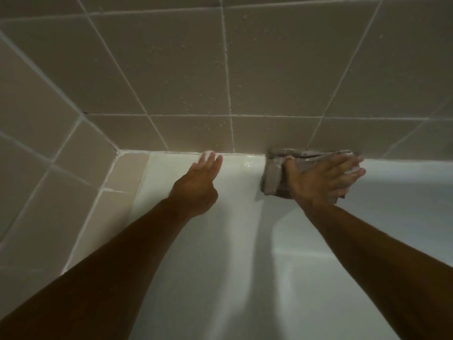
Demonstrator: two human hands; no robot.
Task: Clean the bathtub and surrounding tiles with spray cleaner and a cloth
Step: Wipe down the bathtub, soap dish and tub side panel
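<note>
The white bathtub fills the lower middle, its far rim meeting beige wall tiles speckled with droplets. A folded grey cloth lies on the far rim against the wall. My right hand presses flat on the cloth with straight, spread fingers that carry some foam. My left hand rests on the rim to the left, fingers straight, their tips near the seam between tub and tiles. No spray bottle is in view.
A tiled side wall closes the corner at the left, with a tiled ledge beside the tub's end. The rim between my hands looks wet and glossy. The tub's inner wall drops away toward the lower right.
</note>
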